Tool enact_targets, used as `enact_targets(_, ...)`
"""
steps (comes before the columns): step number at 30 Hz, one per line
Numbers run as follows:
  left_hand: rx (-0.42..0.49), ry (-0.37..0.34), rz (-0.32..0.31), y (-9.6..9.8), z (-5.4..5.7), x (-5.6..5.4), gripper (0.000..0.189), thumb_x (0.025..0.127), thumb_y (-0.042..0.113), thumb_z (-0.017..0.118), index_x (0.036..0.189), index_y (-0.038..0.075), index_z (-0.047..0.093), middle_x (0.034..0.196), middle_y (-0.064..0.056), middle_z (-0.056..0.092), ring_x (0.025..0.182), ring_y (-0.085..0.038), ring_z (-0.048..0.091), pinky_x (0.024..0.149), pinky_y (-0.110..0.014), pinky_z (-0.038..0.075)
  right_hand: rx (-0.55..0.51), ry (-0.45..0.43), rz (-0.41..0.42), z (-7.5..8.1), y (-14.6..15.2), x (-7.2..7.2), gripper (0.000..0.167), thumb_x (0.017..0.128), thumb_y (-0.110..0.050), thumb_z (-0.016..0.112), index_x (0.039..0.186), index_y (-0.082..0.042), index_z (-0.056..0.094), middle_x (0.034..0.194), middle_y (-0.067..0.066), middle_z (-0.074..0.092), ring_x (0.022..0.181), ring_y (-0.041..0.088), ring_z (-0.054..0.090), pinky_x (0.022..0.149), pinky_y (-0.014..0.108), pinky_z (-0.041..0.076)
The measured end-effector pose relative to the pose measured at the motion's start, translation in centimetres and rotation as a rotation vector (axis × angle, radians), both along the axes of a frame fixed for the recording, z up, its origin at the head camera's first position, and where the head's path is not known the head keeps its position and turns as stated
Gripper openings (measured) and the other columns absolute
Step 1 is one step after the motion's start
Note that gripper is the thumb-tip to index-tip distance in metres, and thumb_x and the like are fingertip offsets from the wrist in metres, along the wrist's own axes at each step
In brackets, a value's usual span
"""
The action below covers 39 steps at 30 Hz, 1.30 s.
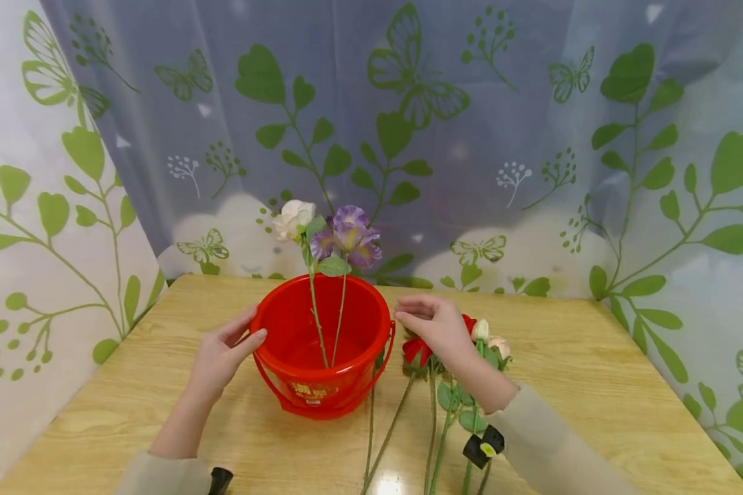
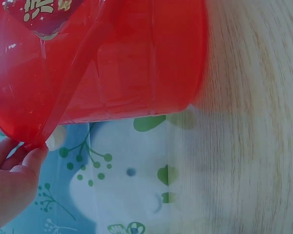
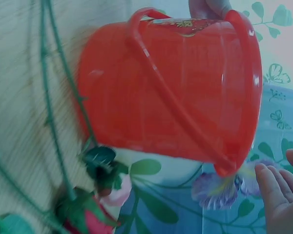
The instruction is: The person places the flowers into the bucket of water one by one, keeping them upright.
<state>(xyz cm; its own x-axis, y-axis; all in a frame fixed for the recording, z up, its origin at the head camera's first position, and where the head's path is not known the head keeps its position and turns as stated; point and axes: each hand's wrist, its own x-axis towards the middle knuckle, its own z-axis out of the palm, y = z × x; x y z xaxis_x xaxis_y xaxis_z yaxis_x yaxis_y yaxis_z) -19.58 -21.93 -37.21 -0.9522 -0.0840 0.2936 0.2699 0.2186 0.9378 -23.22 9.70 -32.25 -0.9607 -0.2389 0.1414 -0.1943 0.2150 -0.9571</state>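
A red bucket [image 1: 322, 392] stands upright on the table, its handle hanging down the front. Inside it lean a white rose [image 1: 294, 220] and a purple iris [image 1: 350, 237], their blooms above the rim. My left hand [image 1: 219, 357] pinches the bucket's left rim between thumb and fingers, by the handle's pivot in the left wrist view. Just off the right rim, my right hand [image 1: 436, 326] has relaxed fingers and holds nothing; the right wrist view shows a gap between its thumb and fingers.
Right of the bucket, under my right forearm, lie several long-stemmed flowers: a red rose [image 1: 416, 352], a cream bud [image 1: 481, 331] and a pale peach flower [image 1: 499, 346]. The wooden table [image 1: 569, 385] ends at a leaf-and-butterfly patterned curtain [image 1: 470, 158] behind and at both sides.
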Motion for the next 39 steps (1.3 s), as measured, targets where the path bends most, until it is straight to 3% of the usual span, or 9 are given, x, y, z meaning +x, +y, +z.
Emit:
enact_targets(15,-0.029,0.014,0.01,-0.4,0.0,0.2,0.053,0.083,0.015,0.062,0.127,-0.008,0.042,0.129,-0.02,0.041,0.112,-0.008,0.044,0.08,-0.015,0.043,0.053,-0.012,-0.071,-1.9,6.1,2.1,0.033,0.082,-0.013,0.064,0.109,0.005,0.058,0.104,0.014,0.061,0.093,0.02,0.059,0.078,0.033,0.049)
enact_targets(22,-0.039,0.012,0.007,-0.4,0.0,0.1,0.054,0.083,0.016,0.063,0.127,-0.007,0.042,0.129,-0.019,0.042,0.114,-0.015,0.044,0.08,-0.016,0.043,0.109,-0.044,-0.122,-3.2,8.7,3.0,0.034,0.083,-0.014,0.063,0.11,0.006,0.057,0.103,0.015,0.061,0.092,0.018,0.059,0.078,0.027,0.049)
enact_targets(32,-0.032,-0.001,0.0,-0.1,0.1,0.1,0.054,0.083,0.017,0.063,0.127,-0.007,0.042,0.129,-0.018,0.042,0.117,-0.022,0.041,0.08,-0.016,0.043,0.157,-0.097,-0.144,-6.5,11.5,3.3,0.036,0.083,-0.015,0.062,0.108,0.01,0.056,0.096,0.016,0.063,0.086,0.019,0.06,0.075,0.031,0.05)
enact_targets(39,-0.028,-0.007,-0.011,0.0,0.1,0.1,0.055,0.084,0.017,0.062,0.128,-0.007,0.041,0.13,-0.018,0.042,0.118,-0.025,0.04,0.08,-0.016,0.043,0.165,-0.148,-0.179,-7.7,12.5,4.0,0.034,0.082,-0.006,0.061,0.108,0.014,0.054,0.095,0.019,0.062,0.084,0.018,0.059,0.072,0.025,0.05)
